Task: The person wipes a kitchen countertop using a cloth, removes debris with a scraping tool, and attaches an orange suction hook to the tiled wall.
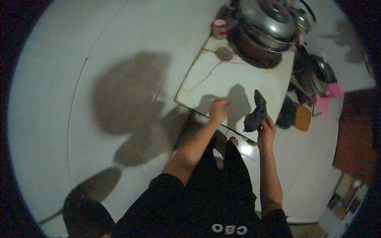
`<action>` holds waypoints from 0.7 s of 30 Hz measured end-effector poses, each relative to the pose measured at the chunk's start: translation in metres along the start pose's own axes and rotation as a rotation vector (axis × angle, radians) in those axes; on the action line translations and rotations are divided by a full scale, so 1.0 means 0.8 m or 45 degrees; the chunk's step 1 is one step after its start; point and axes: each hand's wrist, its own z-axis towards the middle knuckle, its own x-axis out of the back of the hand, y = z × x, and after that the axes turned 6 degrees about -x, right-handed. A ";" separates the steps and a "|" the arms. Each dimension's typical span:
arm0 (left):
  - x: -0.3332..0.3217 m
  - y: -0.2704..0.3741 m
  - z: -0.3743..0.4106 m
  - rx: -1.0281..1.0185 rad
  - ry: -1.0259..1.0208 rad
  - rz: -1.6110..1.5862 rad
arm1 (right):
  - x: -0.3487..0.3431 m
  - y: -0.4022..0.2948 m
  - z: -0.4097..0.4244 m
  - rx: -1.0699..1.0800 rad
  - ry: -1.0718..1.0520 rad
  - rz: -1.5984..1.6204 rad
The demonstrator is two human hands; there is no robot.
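Observation:
A crumpled dark grey cloth (256, 116) is pinched in the fingers of my right hand (267, 129), over the near right part of a white slab-like tabletop (205, 77). To its left, my left hand (218, 111) hovers by the near edge of the same top, its fingers curled. Whether those fingers hold something small is too blurred to tell. Dark shadows of both hands fall on the white surface. Thin brown crack-like lines and a round greyish spot or object (223, 54) mark the far part.
A large lidded metal pot (268, 26) stands at the far end beside a red and white can (220, 29). Along the right lie dark pan-like cookware (320, 74), a pink cloth (324, 101) and an orange-brown flat object (303, 117). Brown furniture (354, 134) stands further right.

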 end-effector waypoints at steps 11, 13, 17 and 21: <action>-0.010 0.049 -0.108 0.121 0.358 0.107 | -0.032 0.056 0.000 0.399 -0.513 -0.997; -0.002 0.062 -0.125 0.194 0.361 0.143 | -0.028 0.064 -0.023 0.261 -0.544 -0.905; 0.045 0.107 -0.140 0.612 0.399 -0.281 | -0.032 0.070 -0.077 0.037 -0.584 -0.947; 0.059 0.126 -0.148 0.632 0.674 -0.986 | -0.046 0.079 -0.113 0.293 -0.874 -1.034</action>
